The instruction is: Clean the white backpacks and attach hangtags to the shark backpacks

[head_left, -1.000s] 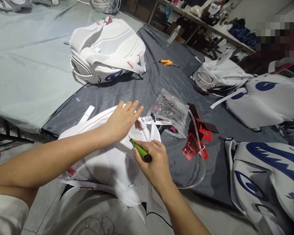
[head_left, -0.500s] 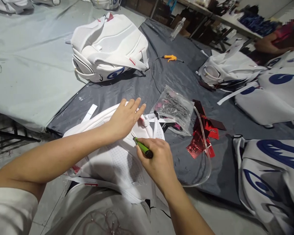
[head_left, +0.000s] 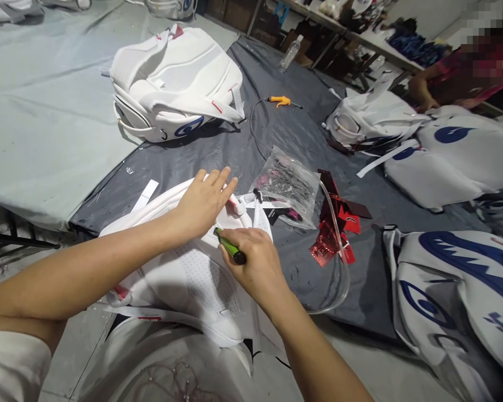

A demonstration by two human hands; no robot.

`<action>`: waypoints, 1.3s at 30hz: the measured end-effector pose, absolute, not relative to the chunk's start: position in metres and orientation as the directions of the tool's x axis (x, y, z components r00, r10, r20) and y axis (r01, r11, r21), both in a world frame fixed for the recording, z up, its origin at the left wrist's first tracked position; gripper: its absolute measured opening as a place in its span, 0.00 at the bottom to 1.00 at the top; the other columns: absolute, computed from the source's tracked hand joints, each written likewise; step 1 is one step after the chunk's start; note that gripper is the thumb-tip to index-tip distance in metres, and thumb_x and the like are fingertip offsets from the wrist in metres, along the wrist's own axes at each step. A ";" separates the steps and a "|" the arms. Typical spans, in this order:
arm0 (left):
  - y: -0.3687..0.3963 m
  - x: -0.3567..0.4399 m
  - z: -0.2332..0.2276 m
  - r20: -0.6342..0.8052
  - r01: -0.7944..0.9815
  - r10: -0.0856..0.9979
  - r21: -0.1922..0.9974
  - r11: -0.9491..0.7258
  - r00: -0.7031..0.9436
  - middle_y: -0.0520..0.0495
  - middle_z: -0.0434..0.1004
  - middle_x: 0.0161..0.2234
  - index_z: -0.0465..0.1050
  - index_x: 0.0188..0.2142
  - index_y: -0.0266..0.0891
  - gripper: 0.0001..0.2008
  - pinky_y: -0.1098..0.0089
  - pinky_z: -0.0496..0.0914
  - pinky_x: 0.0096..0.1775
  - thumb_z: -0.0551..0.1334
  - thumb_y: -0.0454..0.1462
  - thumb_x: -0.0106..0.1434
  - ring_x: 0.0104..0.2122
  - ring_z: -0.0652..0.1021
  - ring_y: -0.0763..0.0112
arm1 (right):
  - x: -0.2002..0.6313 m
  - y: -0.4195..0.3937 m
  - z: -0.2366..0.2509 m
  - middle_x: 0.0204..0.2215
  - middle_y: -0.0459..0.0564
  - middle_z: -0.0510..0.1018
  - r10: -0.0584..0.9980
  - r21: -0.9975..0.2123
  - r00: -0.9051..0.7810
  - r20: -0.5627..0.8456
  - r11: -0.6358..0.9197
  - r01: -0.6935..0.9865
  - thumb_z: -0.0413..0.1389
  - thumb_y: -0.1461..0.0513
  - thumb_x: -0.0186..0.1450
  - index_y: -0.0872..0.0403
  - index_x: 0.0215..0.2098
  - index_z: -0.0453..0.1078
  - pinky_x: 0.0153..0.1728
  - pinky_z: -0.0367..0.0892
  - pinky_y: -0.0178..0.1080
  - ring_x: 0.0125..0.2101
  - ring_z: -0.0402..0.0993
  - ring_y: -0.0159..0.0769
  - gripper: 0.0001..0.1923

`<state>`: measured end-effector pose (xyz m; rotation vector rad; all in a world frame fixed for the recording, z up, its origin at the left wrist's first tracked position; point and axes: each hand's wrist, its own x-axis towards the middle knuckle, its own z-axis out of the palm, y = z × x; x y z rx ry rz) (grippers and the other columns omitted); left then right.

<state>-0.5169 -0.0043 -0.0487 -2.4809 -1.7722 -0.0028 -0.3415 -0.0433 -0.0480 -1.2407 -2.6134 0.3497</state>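
Grey table cloth [head_left: 218, 151], white backpack [head_left: 193, 279], blue logo [head_left: 189, 127] possibly unreadable

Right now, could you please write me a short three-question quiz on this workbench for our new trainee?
1. True or false: the right hand grips a green-handled tool.
2. What does the left hand press on? A) clear plastic bag B) white backpack C) orange tool
3. Fill in: the red tags lie on the ____ sheet.

Key: 1 true; 2 B; 3 dark grey.
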 end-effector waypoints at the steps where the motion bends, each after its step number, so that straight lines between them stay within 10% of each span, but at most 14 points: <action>1: -0.005 -0.517 -0.049 0.051 0.945 0.945 -0.075 -0.319 0.323 0.31 0.47 0.70 0.48 0.70 0.32 0.39 0.53 0.57 0.60 0.62 0.39 0.64 0.63 0.61 0.49 | -0.342 -0.043 -0.047 0.35 0.48 0.84 0.782 -0.310 -0.615 0.098 0.611 0.728 0.60 0.65 0.62 0.50 0.40 0.78 0.42 0.64 0.41 0.36 0.79 0.41 0.09; 9: -0.003 -0.517 -0.041 -0.013 0.945 0.950 -0.098 -0.312 0.312 0.30 0.44 0.71 0.47 0.70 0.34 0.45 0.53 0.59 0.60 0.67 0.42 0.61 0.64 0.60 0.48 | -0.338 -0.044 -0.050 0.31 0.48 0.83 0.802 -0.302 -0.588 0.107 0.590 0.749 0.60 0.63 0.62 0.50 0.39 0.79 0.39 0.65 0.41 0.33 0.79 0.42 0.08; 15: -0.017 -0.542 0.004 -0.326 0.985 0.932 -0.014 -0.175 0.160 0.36 0.28 0.73 0.32 0.72 0.50 0.56 0.56 0.69 0.52 0.70 0.47 0.57 0.66 0.58 0.42 | -0.329 -0.053 -0.053 0.36 0.47 0.84 0.808 -0.491 -0.543 0.231 0.578 0.652 0.59 0.62 0.64 0.49 0.42 0.77 0.42 0.65 0.42 0.37 0.80 0.41 0.09; 26: -0.061 -0.573 0.022 -0.261 0.999 0.964 0.003 -0.051 0.050 0.41 0.76 0.50 0.30 0.72 0.46 0.56 0.70 0.68 0.39 0.68 0.39 0.57 0.44 0.78 0.59 | -0.368 -0.100 -0.048 0.32 0.46 0.83 0.683 -0.682 -0.602 0.415 0.671 0.291 0.56 0.60 0.66 0.52 0.40 0.76 0.39 0.60 0.41 0.28 0.74 0.35 0.07; 35: -0.071 -0.583 0.008 -0.253 0.990 0.967 0.139 0.019 0.017 0.35 0.67 0.58 0.16 0.69 0.43 0.64 0.69 0.69 0.45 0.71 0.43 0.56 0.51 0.76 0.57 | -0.373 -0.079 -0.064 0.31 0.47 0.83 0.638 -0.533 -0.654 0.406 0.747 0.398 0.55 0.60 0.67 0.52 0.45 0.76 0.38 0.62 0.41 0.28 0.75 0.38 0.11; 39: -0.071 -0.573 0.004 -0.181 0.998 0.983 -0.050 0.025 -0.033 0.31 0.61 0.62 0.14 0.69 0.46 0.69 0.65 0.71 0.44 0.74 0.41 0.51 0.52 0.74 0.50 | -0.376 -0.075 -0.075 0.32 0.48 0.83 0.625 -0.497 -0.633 0.457 0.770 0.401 0.54 0.61 0.68 0.52 0.51 0.75 0.38 0.62 0.41 0.29 0.77 0.38 0.15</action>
